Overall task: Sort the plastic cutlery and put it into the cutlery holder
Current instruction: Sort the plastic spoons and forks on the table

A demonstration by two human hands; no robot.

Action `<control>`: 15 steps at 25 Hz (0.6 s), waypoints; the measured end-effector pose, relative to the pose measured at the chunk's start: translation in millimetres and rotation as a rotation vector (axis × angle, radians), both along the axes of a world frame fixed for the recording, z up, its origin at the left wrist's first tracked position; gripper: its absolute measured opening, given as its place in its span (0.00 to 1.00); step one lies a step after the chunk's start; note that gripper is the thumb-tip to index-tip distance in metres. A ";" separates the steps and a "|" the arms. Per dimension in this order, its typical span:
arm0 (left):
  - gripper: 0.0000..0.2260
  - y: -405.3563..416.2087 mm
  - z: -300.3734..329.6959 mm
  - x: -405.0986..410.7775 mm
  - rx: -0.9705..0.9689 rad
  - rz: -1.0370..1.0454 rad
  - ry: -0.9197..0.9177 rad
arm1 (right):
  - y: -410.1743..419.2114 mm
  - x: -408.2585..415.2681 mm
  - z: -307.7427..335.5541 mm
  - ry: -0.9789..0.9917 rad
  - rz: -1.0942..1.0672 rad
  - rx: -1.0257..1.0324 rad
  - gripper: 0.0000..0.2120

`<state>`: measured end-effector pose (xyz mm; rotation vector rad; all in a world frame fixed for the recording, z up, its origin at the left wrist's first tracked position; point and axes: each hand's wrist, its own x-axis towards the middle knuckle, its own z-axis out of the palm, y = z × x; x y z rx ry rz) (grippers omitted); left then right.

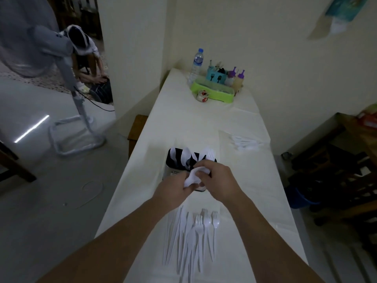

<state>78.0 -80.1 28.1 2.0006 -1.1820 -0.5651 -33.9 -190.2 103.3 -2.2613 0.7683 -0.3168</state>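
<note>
A dark cutlery holder (173, 162) stands mid-table with white spoons and forks (211, 154) sticking out of it. Both hands meet just in front of it. My left hand (173, 187) and my right hand (219, 180) together grip a bunch of white plastic spoons (192, 177) held over the holder's near side. A loose row of white knives, forks and spoons (193, 231) lies on the white tablecloth between my forearms.
A small pile of white cutlery (244, 142) lies at the table's right edge. At the far end stand a green tray (214, 94), a water bottle (196, 65), sauce bottles and a blue caddy. A floor fan (67, 94) and a crouching person are left; dark wooden furniture is right.
</note>
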 end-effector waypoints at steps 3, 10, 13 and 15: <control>0.14 -9.1 4.9 -3.0 -0.017 0.004 0.018 | -10.3 -0.8 9.4 -0.017 0.031 -0.053 0.09; 0.22 -2.4 9.7 8.9 -0.146 0.204 -0.147 | -43.0 6.6 35.5 -0.066 -0.128 -0.114 0.09; 0.21 5.9 -9.4 12.9 -0.167 0.233 -0.465 | -56.2 11.9 39.5 -0.050 -0.191 -0.209 0.08; 0.21 5.7 -20.3 9.9 -0.088 0.146 -0.595 | -58.2 19.5 37.9 -0.018 -0.156 -0.278 0.09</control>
